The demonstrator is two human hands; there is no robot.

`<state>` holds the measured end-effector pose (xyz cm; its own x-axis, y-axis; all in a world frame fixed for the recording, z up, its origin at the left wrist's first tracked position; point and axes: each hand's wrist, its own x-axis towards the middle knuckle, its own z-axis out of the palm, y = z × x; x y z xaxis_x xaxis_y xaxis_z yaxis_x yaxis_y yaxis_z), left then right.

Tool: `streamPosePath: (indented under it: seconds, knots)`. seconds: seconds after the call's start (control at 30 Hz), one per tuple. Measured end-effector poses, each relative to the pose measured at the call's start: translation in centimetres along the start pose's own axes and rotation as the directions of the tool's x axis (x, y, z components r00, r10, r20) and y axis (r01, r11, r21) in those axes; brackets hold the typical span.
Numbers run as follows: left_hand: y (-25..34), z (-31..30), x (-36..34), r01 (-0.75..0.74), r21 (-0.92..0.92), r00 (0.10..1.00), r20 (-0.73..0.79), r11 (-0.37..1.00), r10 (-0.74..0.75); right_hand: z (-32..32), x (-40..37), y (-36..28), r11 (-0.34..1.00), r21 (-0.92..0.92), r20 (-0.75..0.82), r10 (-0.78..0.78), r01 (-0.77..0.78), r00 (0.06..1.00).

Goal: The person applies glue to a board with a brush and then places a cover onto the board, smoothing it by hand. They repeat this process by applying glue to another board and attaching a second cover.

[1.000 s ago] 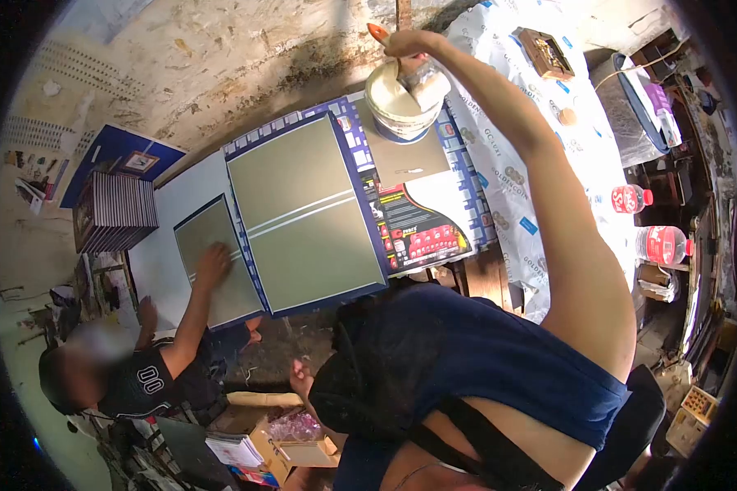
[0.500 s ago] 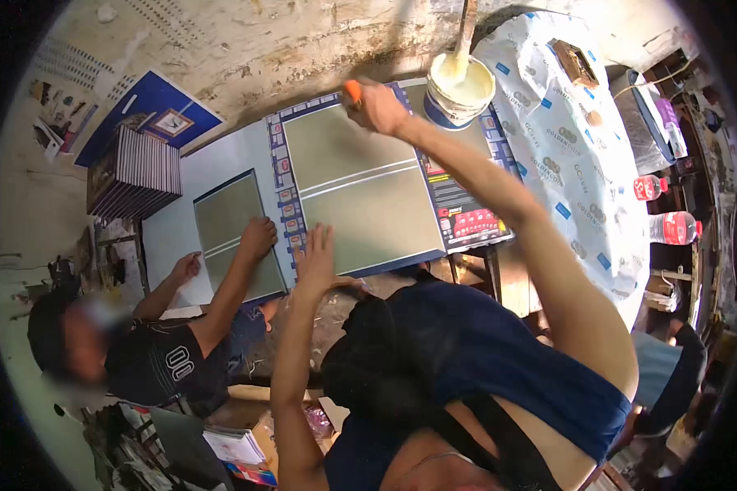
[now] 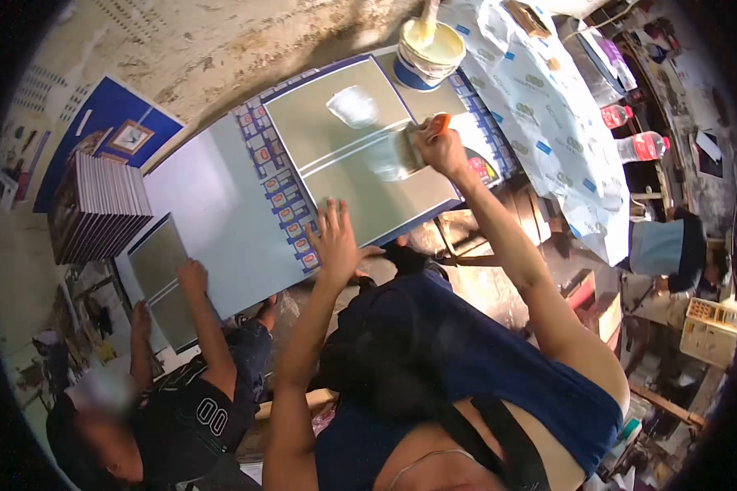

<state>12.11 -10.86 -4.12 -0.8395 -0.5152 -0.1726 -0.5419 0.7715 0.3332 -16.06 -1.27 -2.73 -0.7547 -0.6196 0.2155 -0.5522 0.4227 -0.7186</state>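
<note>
My right hand (image 3: 440,150) is closed around the orange handle of a wide brush (image 3: 404,150). The bristles touch a tan cover board (image 3: 303,123), where wet, shiny patches show on both sides of two white strips. Spread flat, my left hand (image 3: 334,245) rests on the near left edge of this board, holding nothing. Under the board lie blue printed sheets (image 3: 272,176). Behind it stands a white bucket (image 3: 428,56) of pale paste with a stick in it.
A co-worker (image 3: 188,409) at the left holds a smaller tan board (image 3: 157,254). Behind that is a stack of dark books (image 3: 98,204). Patterned plastic wrap (image 3: 549,123) covers a surface at the right, with bottles (image 3: 643,147) beyond. Another person (image 3: 667,248) is farther right.
My right hand has come down and right from the board's far edge, and wet patches now show. The co-worker's board has shifted left and nearer. The whole view has turned somewhat.
</note>
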Motion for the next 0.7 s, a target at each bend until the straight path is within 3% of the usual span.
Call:
streamPosePath:
  seconds: [0.07,0.1,0.13,0.2,0.27,0.37,0.4,0.43,0.53,0.6,0.67,0.7]
  knots:
    - [-0.1,0.0,-0.5,-0.003,-0.011,1.000,0.017,1.000,0.003,-2.3,-0.2,0.4,0.984,-0.179,-0.050,0.010,-0.019,0.999]
    - [-0.1,0.0,-0.5,-0.009,-0.012,1.000,0.009,1.000,0.009,-2.8,-1.3,-1.9,0.995,-0.096,-0.112,-0.031,0.020,0.993]
    - [0.1,0.0,0.0,-0.008,-0.018,1.000,-0.007,1.000,0.008,-2.8,-2.7,-4.5,0.989,-0.118,-0.105,0.081,-0.093,0.991]
    - [0.0,0.1,-0.2,-0.011,-0.028,1.000,0.002,1.000,0.011,-1.3,-5.8,-5.3,0.970,0.076,-0.104,-0.221,0.229,0.970]
    - [0.2,-0.5,0.1,-0.012,0.008,1.000,0.025,1.000,0.012,-0.4,-8.4,-3.8,0.995,0.040,0.114,-0.096,0.092,0.989]
    - [0.2,-0.7,0.0,-0.016,-0.018,1.000,0.024,1.000,0.017,-4.8,-8.1,0.9,0.992,-0.123,-0.132,0.025,-0.041,0.991]
    - [0.1,-0.7,-0.1,-0.013,-0.031,1.000,0.025,0.999,0.014,-7.2,-7.7,0.6,0.973,-0.090,-0.104,0.203,-0.213,0.974]
    - [-0.2,0.0,-0.2,-0.034,-0.073,0.999,-0.018,0.997,0.033,-9.1,-7.3,3.1,0.940,-0.254,-0.115,0.206,-0.229,0.972]
    - [0.1,-0.8,-0.2,-0.031,-0.065,0.999,0.009,0.997,0.032,-13.8,-7.4,4.8,0.939,-0.219,-0.391,0.166,-0.267,0.905]
    - [-0.3,-0.1,-0.2,-0.051,-0.064,0.998,-0.033,0.997,0.049,-16.2,-7.1,5.2,0.978,0.176,-0.412,0.179,-0.115,0.893]
    - [-0.5,0.4,-0.3,-0.051,-0.054,0.998,-0.042,0.997,0.048,-18.4,-6.5,-0.2,0.884,0.375,-0.302,0.403,-0.281,0.864]
    - [-0.4,0.5,-0.2,-0.043,-0.048,0.999,-0.032,0.998,0.041,-18.3,-6.1,-1.9,0.791,0.560,-0.235,0.437,-0.246,0.868]
